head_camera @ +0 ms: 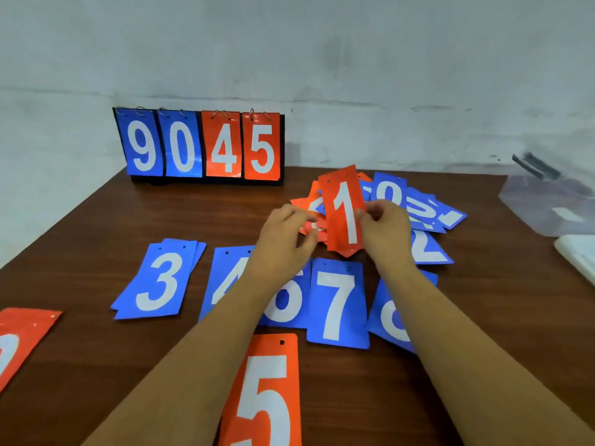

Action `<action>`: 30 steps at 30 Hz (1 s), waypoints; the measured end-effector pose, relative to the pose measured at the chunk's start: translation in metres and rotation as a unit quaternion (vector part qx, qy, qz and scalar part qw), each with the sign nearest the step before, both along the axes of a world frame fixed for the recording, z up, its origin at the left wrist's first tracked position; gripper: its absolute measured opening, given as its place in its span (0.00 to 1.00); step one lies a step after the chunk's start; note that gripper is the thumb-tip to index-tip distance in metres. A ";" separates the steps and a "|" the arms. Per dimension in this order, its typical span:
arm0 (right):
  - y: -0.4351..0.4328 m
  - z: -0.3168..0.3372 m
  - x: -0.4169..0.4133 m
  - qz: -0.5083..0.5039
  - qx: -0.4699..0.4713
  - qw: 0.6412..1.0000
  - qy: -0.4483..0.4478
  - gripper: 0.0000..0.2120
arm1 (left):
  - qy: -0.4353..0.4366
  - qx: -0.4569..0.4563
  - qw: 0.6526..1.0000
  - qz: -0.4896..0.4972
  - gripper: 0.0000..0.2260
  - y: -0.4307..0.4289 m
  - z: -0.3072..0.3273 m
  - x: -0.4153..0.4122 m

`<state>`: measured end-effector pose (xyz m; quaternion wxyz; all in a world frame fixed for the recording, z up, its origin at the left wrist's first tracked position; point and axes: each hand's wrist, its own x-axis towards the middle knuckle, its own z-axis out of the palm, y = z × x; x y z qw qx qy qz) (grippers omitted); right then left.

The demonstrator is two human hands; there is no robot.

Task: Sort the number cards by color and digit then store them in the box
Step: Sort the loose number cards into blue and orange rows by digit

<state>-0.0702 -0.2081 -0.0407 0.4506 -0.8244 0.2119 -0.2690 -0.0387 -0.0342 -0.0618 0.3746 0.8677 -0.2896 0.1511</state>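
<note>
brown wooden worktop (96, 246) under everything, running up to a pale wall. at the back left, upright against that wall, a flip scoreboard (199, 146) reading blue 9, blue 0, red 4, red 5. at the far right edge, a clear plastic box (547, 204), partly cut off by the frame, no cards visible in it.

in the middle, behind the hands, a loose heap of cards (418, 207), red and blue overlapping, digits mostly hidden. nearer, a row of blue stacks laid face up: blue 3 (157, 281), blue 4 (225, 278), blue 6 (286, 304), blue 7 (338, 304) and blue 8 (389, 317), the 4, 6 and 8 partly covered by the forearms. blue 2 (428, 249) just beyond the 8, beside the heap.

closest to the camera, a red 5 (264, 391) lying alone; at the left edge, another red card (19, 342), digit cut off.

raised over the heap, tilted, the red 1 card (344, 210), a second red edge showing behind it. right hand (386, 226) pinching its right edge between thumb and fingertips. left hand (283, 236) curled at its left edge, grip impossible to tell.
</note>
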 end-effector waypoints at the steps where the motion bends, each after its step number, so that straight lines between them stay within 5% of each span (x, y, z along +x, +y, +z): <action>1: 0.000 0.006 -0.003 0.007 0.045 0.999 -0.028 0.08 | 0.044 -0.039 0.998 0.024 0.13 0.002 0.007 -0.001; 5: 0.012 0.011 -0.014 0.087 0.211 0.969 -0.096 0.05 | 0.230 -0.148 0.962 0.012 0.19 0.007 0.019 -0.003; 8: 0.017 0.011 -0.012 0.125 0.218 0.965 -0.073 0.02 | 0.264 -0.210 0.941 -0.040 0.10 0.006 0.017 -0.001; 12: 0.005 -0.006 -0.004 0.083 -0.035 0.996 0.007 0.12 | 0.249 -0.281 0.925 0.065 0.07 0.016 0.019 0.009; 15: 0.003 -0.015 -0.002 0.144 -0.176 0.969 0.094 0.22 | 0.246 -0.308 0.910 0.126 0.06 0.027 0.018 0.015; 19: 0.011 -0.017 0.006 0.214 -0.229 0.930 0.193 0.29 | 0.253 -0.289 0.911 0.150 0.08 0.030 0.015 0.017; 24: 0.007 -0.017 0.008 0.159 -0.341 0.908 0.184 0.12 | 0.261 -0.267 0.916 0.147 0.07 0.029 0.015 0.018; 30: 0.012 -0.004 0.001 0.050 -0.327 0.940 0.088 0.12 | 0.278 -0.244 0.919 0.141 0.06 0.030 0.013 0.018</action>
